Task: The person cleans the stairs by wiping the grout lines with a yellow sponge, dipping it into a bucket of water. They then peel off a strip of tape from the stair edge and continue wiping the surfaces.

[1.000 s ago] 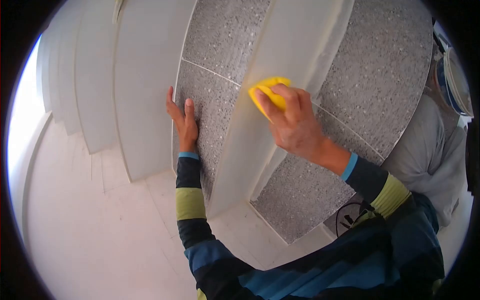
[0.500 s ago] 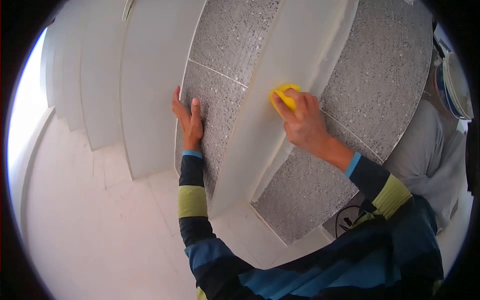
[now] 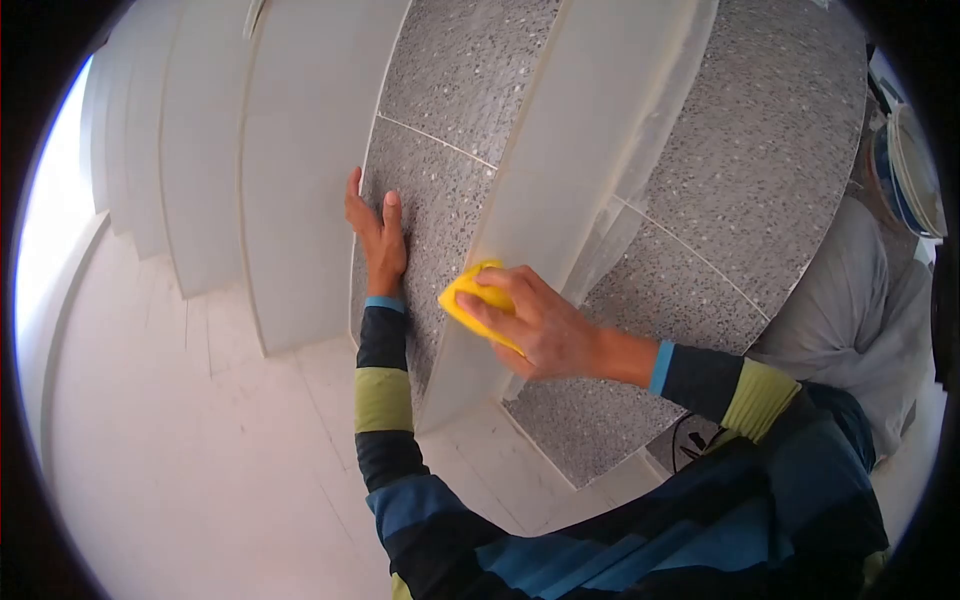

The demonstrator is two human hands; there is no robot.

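Note:
My right hand (image 3: 535,325) is closed round a yellow sponge (image 3: 470,295), whose ends show past the fingers. The sponge is against the white stair riser (image 3: 545,215), at its upper edge beside the grey speckled tread (image 3: 450,90). On that same tread my left hand (image 3: 380,235) rests near the outer edge, fingers spread and holding nothing. A second speckled tread (image 3: 755,130) lies on the other side of the riser, with a whitish smeared strip (image 3: 610,240) along the corner between them.
More white risers (image 3: 300,180) climb away on the left. Below them is a pale wall surface (image 3: 200,430) with thin lines. A bucket (image 3: 915,170) stands at the far right, near my grey trouser leg (image 3: 830,290). A dark cable (image 3: 685,435) lies by the lower tread.
My right hand has moved the yellow sponge down and left along the riser, towards the upper tread's edge. My left hand has stayed in place.

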